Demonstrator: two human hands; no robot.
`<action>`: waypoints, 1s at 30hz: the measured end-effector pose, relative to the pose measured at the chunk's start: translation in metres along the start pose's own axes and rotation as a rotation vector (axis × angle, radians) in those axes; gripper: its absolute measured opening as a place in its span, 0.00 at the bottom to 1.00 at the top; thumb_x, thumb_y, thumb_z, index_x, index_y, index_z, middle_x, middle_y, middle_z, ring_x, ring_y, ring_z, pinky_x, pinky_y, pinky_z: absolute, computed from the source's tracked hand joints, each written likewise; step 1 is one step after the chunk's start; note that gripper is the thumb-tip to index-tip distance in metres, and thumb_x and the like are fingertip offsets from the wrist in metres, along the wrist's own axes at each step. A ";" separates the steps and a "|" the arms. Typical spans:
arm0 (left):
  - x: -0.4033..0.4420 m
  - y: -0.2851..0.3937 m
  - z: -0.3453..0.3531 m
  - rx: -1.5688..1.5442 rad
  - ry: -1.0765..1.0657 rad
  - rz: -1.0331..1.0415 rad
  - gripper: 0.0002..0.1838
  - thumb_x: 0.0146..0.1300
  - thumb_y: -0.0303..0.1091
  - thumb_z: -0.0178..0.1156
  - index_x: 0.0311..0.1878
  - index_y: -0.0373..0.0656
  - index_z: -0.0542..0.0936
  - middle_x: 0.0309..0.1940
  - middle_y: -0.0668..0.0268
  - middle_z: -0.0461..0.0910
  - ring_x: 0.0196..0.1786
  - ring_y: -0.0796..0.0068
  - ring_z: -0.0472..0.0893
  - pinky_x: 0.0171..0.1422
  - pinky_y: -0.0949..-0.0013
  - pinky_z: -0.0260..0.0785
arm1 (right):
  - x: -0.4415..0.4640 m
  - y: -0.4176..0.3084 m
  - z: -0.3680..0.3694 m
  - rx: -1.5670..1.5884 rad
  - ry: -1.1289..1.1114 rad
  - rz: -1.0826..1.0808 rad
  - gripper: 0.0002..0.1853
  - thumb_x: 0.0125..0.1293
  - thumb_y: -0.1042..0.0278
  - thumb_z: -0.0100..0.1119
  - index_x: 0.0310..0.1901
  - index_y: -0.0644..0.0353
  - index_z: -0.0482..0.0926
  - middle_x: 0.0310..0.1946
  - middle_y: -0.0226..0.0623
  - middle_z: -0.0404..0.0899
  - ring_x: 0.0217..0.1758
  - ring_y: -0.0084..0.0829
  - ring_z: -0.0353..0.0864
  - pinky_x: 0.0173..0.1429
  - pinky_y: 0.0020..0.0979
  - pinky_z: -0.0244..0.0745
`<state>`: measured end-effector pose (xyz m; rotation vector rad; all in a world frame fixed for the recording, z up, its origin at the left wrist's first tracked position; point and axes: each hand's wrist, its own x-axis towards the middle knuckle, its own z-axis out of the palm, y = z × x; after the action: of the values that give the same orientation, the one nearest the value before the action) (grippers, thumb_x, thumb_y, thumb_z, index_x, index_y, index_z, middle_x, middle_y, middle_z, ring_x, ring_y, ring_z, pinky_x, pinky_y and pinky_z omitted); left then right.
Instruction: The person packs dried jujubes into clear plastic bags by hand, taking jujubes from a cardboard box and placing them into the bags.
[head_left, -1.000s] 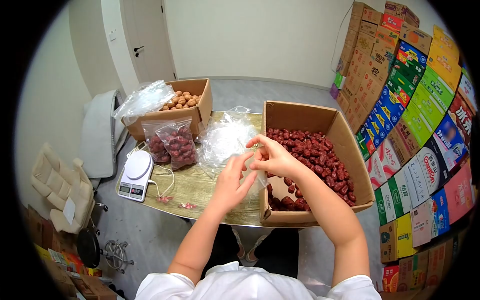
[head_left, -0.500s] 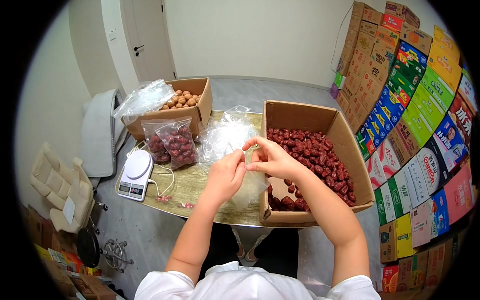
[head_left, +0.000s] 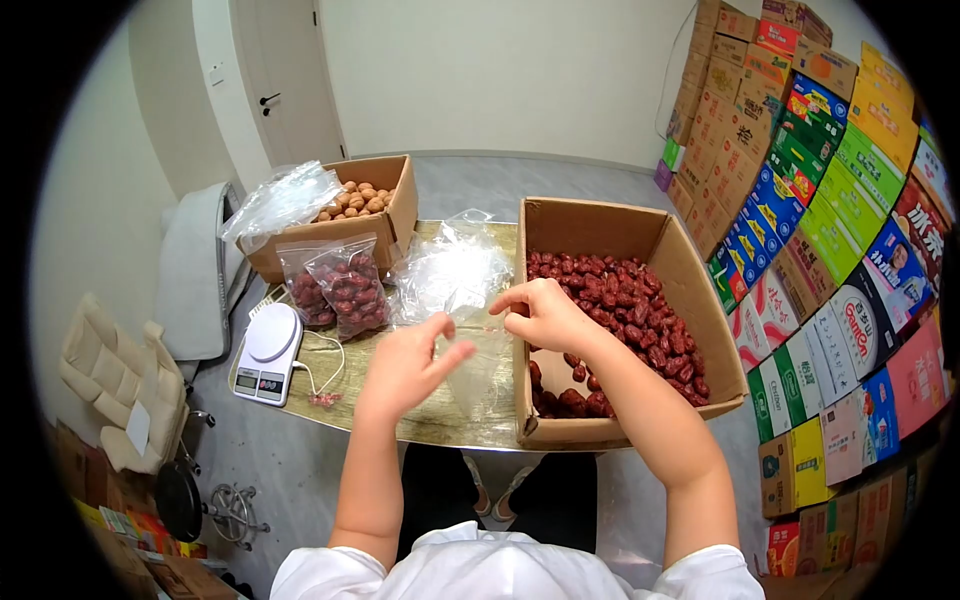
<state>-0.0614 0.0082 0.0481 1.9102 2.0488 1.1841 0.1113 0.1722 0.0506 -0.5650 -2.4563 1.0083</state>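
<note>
A clear plastic bag [head_left: 478, 378] is stretched between my hands over the table's front part. My left hand [head_left: 408, 362] is at the bag's left side, thumb and forefinger spread apart. On the other side, my right hand [head_left: 543, 314] has bent fingers at the bag's upper edge and seems to pinch it; the exact contact is hard to see. Just right of it stands a cardboard box [head_left: 690, 300] of red dates [head_left: 640, 315]. Behind the hands lies a heap of clear bags [head_left: 455, 265].
Two filled bags of dates [head_left: 350, 295] stand left of the heap, by a white kitchen scale [head_left: 268, 350] with a cable. Behind them is a box [head_left: 403, 205] of walnuts [head_left: 357, 200] with plastic bags on it. Stacked cartons [head_left: 830, 240] line the right; an armchair [head_left: 125, 375] is left.
My hands, close together over the bag before, have moved apart. The left hand has shifted left, its thumb and forefinger now spread. The view has tilted slightly.
</note>
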 end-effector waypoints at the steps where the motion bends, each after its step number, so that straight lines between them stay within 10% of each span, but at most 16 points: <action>1: -0.003 0.006 -0.002 0.049 -0.153 -0.014 0.18 0.63 0.46 0.67 0.42 0.40 0.77 0.15 0.59 0.69 0.21 0.61 0.72 0.29 0.59 0.64 | 0.001 0.003 0.001 -0.014 0.006 -0.002 0.17 0.55 0.76 0.56 0.46 0.65 0.87 0.23 0.37 0.82 0.25 0.22 0.78 0.33 0.27 0.74; 11: -0.015 0.013 -0.001 -0.014 -0.068 0.130 0.08 0.62 0.22 0.63 0.42 0.38 0.75 0.34 0.58 0.73 0.33 0.59 0.75 0.36 0.61 0.68 | 0.000 0.001 -0.005 -0.044 -0.124 -0.010 0.23 0.49 0.73 0.60 0.50 0.68 0.84 0.23 0.43 0.80 0.27 0.34 0.81 0.37 0.34 0.76; 15: -0.017 0.014 -0.002 0.005 0.020 0.182 0.05 0.62 0.20 0.60 0.38 0.38 0.74 0.35 0.55 0.72 0.35 0.51 0.77 0.38 0.56 0.68 | -0.001 -0.002 -0.011 0.055 -0.153 0.030 0.21 0.57 0.74 0.61 0.54 0.66 0.78 0.20 0.32 0.74 0.25 0.22 0.72 0.32 0.30 0.69; 21: -0.025 0.016 0.009 -0.033 0.019 0.223 0.06 0.60 0.14 0.58 0.38 0.35 0.75 0.35 0.56 0.71 0.36 0.54 0.76 0.40 0.62 0.69 | 0.000 0.001 -0.076 0.105 0.310 0.077 0.18 0.63 0.65 0.67 0.50 0.63 0.75 0.28 0.36 0.80 0.32 0.26 0.78 0.39 0.32 0.76; 30: -0.028 0.016 0.021 -0.081 0.063 0.297 0.09 0.57 0.15 0.63 0.37 0.38 0.76 0.45 0.55 0.76 0.39 0.57 0.81 0.41 0.61 0.74 | -0.047 0.094 -0.098 -0.825 0.129 0.513 0.16 0.56 0.67 0.68 0.48 0.57 0.83 0.45 0.46 0.85 0.51 0.46 0.84 0.57 0.44 0.80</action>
<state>-0.0316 -0.0085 0.0313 2.2194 1.7567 1.3794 0.2208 0.2640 0.0349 -1.5140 -2.5876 0.0286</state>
